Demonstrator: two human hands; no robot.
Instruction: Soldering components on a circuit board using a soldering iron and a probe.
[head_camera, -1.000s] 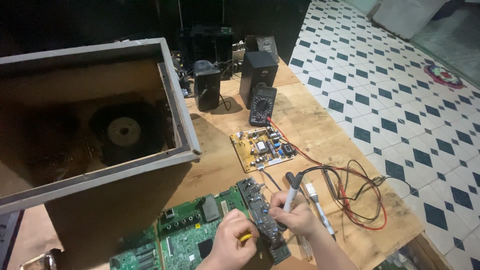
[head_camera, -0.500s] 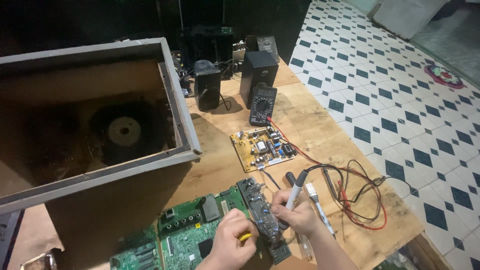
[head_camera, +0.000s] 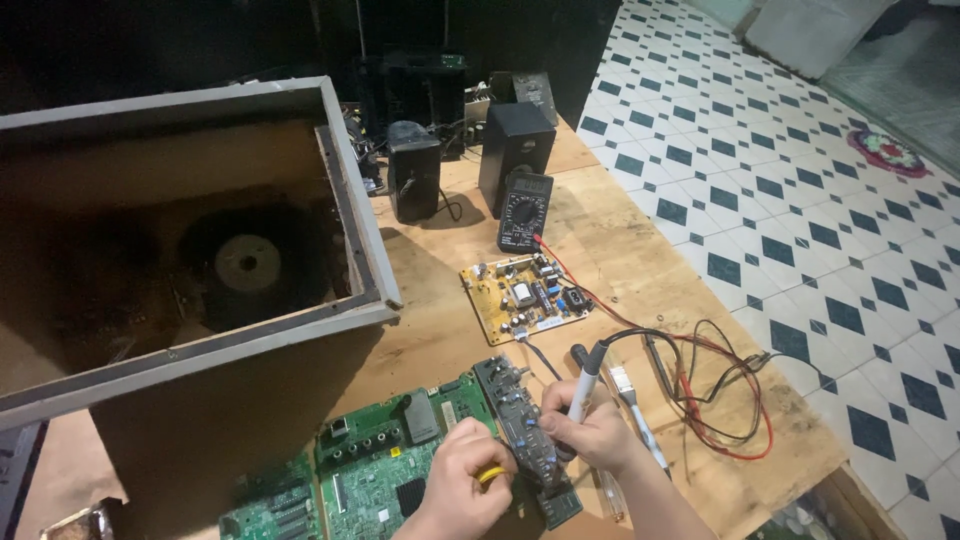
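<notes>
Circuit boards (head_camera: 525, 430) on a wooden bench: three counted.
Right hand (head_camera: 590, 435) grips one soldering iron (head_camera: 580, 390); left hand (head_camera: 465, 480) pinches something yellow, possibly a tool.

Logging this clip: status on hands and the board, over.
Right hand gripping white soldering iron, tip down on the narrow circuit board. Left hand pinching a yellow tool at the board's edge. Red and black leads coiled right, clear.

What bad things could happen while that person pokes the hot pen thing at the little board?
The white pen-shaped tool in the right hand might touch the fingers close beside it. The tangled red and black wires lie right by that hand and could snag. The left hand, pinching something yellow, might slip on the narrow dark circuit board.
</notes>
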